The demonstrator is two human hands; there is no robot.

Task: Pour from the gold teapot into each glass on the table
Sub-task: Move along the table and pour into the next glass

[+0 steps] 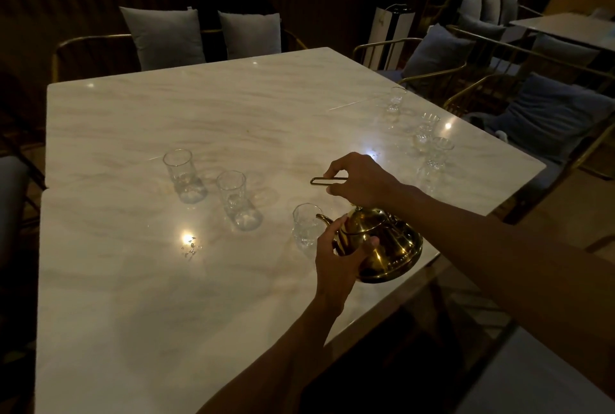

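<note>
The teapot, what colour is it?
Shiny gold; the teapot shows best in the head view.

Two grey cushions (164, 36) (251, 33) lean upright on gold-framed chairs (90, 42) beyond the far side. To the right, more gold-framed chairs (432, 72) hold blue cushions (549, 114), with another table (565, 27) behind them.

No readable text anywhere, no labels or brand marks on the gold teapot (382, 244), none on the glasses, none on the marble bench (199, 114), dim light, no signs legible
</note>
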